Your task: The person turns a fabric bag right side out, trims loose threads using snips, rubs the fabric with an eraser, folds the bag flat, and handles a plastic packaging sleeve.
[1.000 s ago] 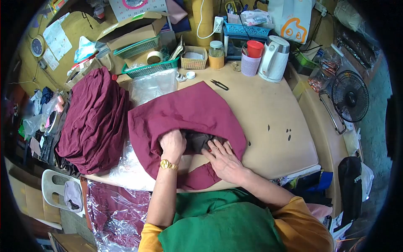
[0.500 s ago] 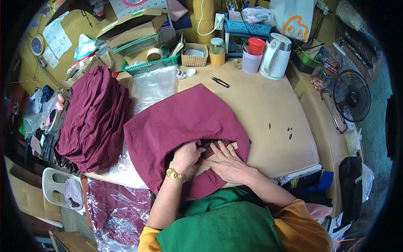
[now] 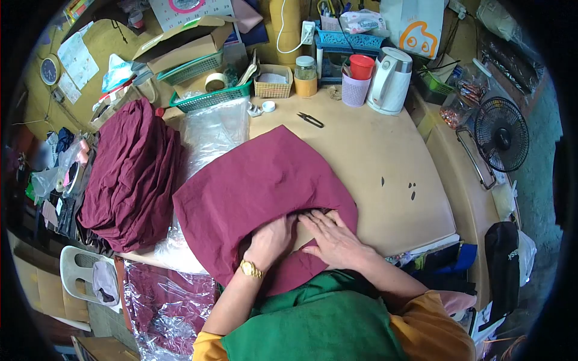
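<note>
A maroon fabric piece (image 3: 259, 174) lies on the tan table, with an opening along its near side. My left hand (image 3: 272, 240), above a gold watch (image 3: 251, 269), reaches into the opening; the cloth edge covers its fingertips, so its grip is hidden. Beside it my right hand (image 3: 334, 240) rests at the opening's right part, fingers extended and slightly spread, the tips just under the cloth edge. Little of the dark inside of the cloth shows between the hands.
A heap of maroon cloth (image 3: 129, 180) and clear plastic sheets (image 3: 214, 129) lie at the left. Black snips (image 3: 310, 120) rest behind the fabric. Farther back stand a jar (image 3: 305, 75), a purple cup (image 3: 355, 90) and a white kettle (image 3: 390, 81). A fan (image 3: 501, 133) is at the right.
My left hand has moved right, closer to my right hand. The cloth opening has narrowed, and its upper edge now covers more of the dark inside and the fingertips.
</note>
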Demonstrator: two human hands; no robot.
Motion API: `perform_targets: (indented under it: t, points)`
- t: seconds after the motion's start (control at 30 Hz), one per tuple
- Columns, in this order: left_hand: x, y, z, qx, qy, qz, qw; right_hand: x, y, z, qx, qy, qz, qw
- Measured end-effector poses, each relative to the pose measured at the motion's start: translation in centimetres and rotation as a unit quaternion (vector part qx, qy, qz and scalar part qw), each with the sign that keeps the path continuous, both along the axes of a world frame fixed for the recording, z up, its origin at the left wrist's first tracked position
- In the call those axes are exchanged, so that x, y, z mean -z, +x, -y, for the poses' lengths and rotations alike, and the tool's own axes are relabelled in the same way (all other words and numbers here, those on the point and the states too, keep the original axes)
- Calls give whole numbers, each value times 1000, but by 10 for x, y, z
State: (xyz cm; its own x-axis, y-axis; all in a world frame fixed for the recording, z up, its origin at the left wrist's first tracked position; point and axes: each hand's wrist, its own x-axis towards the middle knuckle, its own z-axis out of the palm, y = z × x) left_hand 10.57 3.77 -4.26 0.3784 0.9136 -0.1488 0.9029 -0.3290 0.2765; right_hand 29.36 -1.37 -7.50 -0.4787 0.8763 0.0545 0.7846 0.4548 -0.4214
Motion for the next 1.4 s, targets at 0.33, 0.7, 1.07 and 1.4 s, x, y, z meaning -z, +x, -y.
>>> perform_targets:
  t: [0.33, 0.7, 1.07, 1.4]
  points:
    - [-18, -60, 74, 186, 116, 111, 969, -12, 48, -58, -15, 2, 28, 1000]
    - [3, -79, 102, -73, 120, 185, 972, -18, -67, 13, -63, -56, -154, 985]
    - [-6, -77, 95, -109, 152, 327, 926, -8, -91, 25, -14, -103, -299, 949]
    - [9, -82, 99, -81, 96, 339, 932, -3, -93, 19, -31, 127, -83, 988]
